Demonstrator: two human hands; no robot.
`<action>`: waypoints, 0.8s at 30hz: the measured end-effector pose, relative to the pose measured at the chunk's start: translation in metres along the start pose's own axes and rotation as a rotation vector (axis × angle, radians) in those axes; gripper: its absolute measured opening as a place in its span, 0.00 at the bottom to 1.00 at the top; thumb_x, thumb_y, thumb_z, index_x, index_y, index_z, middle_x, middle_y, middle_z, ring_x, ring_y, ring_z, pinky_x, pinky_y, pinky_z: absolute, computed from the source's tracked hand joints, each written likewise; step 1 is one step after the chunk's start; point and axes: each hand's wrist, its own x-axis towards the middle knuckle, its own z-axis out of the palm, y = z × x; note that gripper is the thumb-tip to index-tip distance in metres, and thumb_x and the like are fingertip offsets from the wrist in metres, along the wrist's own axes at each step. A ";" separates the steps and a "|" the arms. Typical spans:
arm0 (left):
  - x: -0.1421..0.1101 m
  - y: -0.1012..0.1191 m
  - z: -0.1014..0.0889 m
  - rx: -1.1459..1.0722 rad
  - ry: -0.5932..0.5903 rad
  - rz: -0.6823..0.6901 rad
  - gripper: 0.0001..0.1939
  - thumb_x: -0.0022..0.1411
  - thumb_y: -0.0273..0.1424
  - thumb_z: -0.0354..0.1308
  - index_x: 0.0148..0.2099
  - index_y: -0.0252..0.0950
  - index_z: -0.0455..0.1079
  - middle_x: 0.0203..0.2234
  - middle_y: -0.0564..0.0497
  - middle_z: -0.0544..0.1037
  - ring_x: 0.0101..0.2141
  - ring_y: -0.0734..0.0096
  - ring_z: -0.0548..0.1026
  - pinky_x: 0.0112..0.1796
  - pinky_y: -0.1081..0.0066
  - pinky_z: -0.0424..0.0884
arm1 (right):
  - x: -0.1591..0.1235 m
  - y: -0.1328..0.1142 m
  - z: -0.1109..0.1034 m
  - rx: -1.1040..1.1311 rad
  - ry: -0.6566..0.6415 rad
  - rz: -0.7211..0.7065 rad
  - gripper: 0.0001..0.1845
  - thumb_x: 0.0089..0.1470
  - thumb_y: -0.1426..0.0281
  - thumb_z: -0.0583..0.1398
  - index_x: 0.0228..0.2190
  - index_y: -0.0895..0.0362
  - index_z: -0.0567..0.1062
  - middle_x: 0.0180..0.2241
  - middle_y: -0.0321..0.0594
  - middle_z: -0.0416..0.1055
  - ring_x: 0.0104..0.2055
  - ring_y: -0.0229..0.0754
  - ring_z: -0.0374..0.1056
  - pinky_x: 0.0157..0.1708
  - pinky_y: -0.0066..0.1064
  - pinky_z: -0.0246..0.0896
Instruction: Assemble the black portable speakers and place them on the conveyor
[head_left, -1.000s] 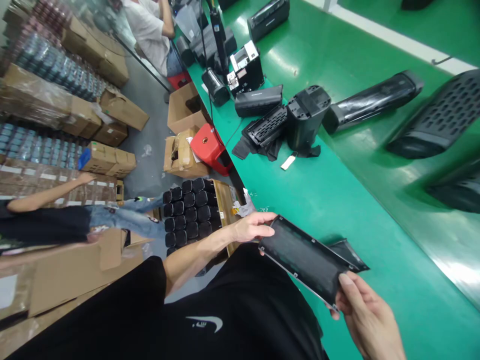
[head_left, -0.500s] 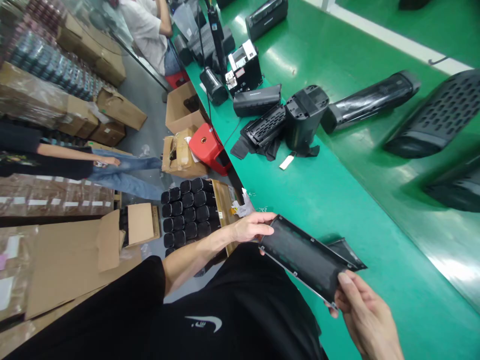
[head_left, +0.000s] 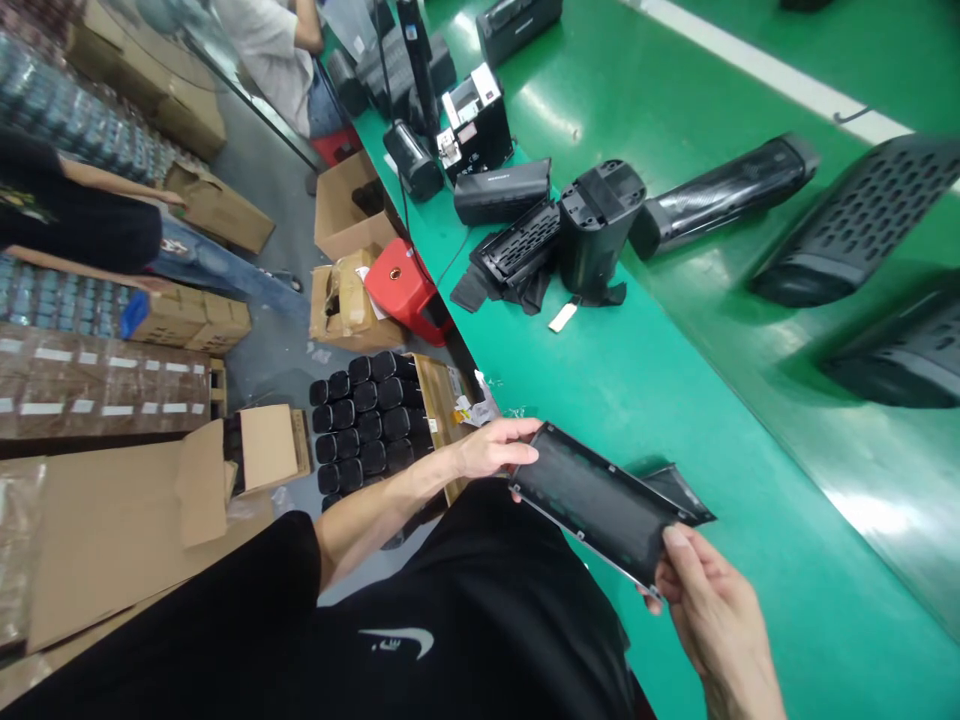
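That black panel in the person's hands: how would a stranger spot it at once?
Find the green workbench nearest the person. The flat black panel with a pale rim is gripped between the left hand and right hand, unlike the black pieces lying further along.

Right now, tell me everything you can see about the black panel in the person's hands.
The black panel is a long, flat rectangle with a dark, matt face and a thin pale rim carrying small tabs; plastic or metal, I cannot tell. It is held tilted above the green workbench, the left hand at one short end, the right hand near the opposite corner. A dark, floppy sheet pokes out behind its far end.
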 end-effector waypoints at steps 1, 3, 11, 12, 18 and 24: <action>0.000 0.000 -0.001 -0.010 -0.003 -0.001 0.24 0.58 0.41 0.73 0.50 0.32 0.72 0.29 0.50 0.80 0.19 0.74 0.76 0.20 0.78 0.71 | -0.001 -0.001 0.001 0.009 0.001 0.002 0.29 0.43 0.44 0.75 0.33 0.54 0.76 0.17 0.32 0.64 0.17 0.37 0.57 0.15 0.29 0.55; 0.000 -0.002 -0.002 -0.038 -0.011 -0.001 0.25 0.57 0.40 0.73 0.50 0.32 0.72 0.30 0.49 0.80 0.20 0.72 0.78 0.20 0.78 0.71 | -0.002 -0.004 0.004 0.028 0.010 0.013 0.30 0.41 0.45 0.76 0.35 0.54 0.77 0.18 0.32 0.65 0.17 0.37 0.57 0.15 0.29 0.55; -0.002 -0.003 -0.008 -0.057 -0.044 0.011 0.27 0.56 0.38 0.74 0.53 0.32 0.72 0.31 0.48 0.81 0.23 0.70 0.80 0.22 0.77 0.73 | -0.003 -0.012 0.013 -0.020 0.057 0.051 0.33 0.33 0.47 0.78 0.35 0.53 0.77 0.16 0.32 0.64 0.16 0.38 0.55 0.15 0.31 0.54; -0.002 -0.003 -0.009 -0.055 -0.046 0.011 0.27 0.56 0.38 0.74 0.54 0.32 0.72 0.31 0.48 0.81 0.24 0.69 0.80 0.23 0.76 0.74 | -0.002 -0.012 0.013 -0.025 0.054 0.049 0.33 0.34 0.47 0.78 0.35 0.53 0.76 0.16 0.32 0.63 0.16 0.38 0.55 0.15 0.31 0.54; -0.004 -0.005 -0.013 -0.018 -0.048 0.020 0.29 0.56 0.40 0.74 0.55 0.32 0.73 0.34 0.46 0.82 0.26 0.70 0.80 0.26 0.75 0.76 | -0.001 -0.012 0.014 -0.051 0.048 0.032 0.33 0.34 0.46 0.77 0.35 0.53 0.76 0.15 0.32 0.63 0.16 0.39 0.56 0.15 0.31 0.53; -0.006 -0.006 -0.018 -0.006 -0.057 0.021 0.28 0.57 0.41 0.75 0.54 0.33 0.72 0.35 0.46 0.81 0.26 0.71 0.80 0.27 0.75 0.76 | -0.001 -0.011 0.015 -0.040 0.036 0.037 0.34 0.34 0.46 0.78 0.36 0.53 0.76 0.16 0.31 0.63 0.16 0.38 0.55 0.15 0.30 0.54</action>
